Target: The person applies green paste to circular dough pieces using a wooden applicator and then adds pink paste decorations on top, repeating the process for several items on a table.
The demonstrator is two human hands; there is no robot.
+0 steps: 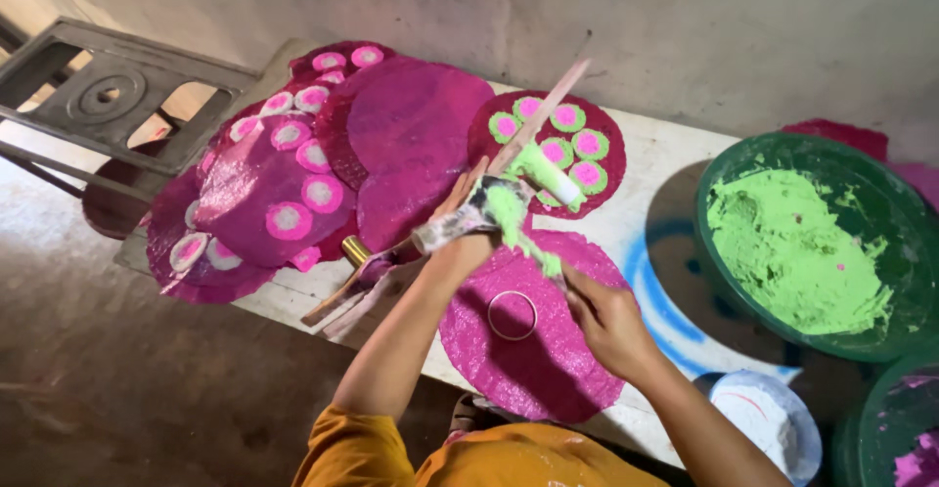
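Several finished pink discs point(274, 184) are stacked at the tabletop's point(665, 154) left end. A paste-smeared tool point(479, 215) is gripped by the left hand point(468, 223); green paste point(533, 252) is pinched by the right hand point(606, 316) above a blank disc point(533, 335) near the front edge. A green basin point(812, 243) remains well filled.

Wooden stick tool point(538, 115): long, pale, tilted up toward right, lower end wrapped in smeared cloth and coated in green paste; held above table.

Green paste lump point(536, 169): bright green, soft, clinging to stick, thin strand trailing down-right.

Magenta disc point(548, 350): round, flat, glittery pink sheet lying on table directly beneath tool, bare of dots.

Metal ring point(513, 315): small thin hoop lying flat on magenta disc, left of centre, inside empty.
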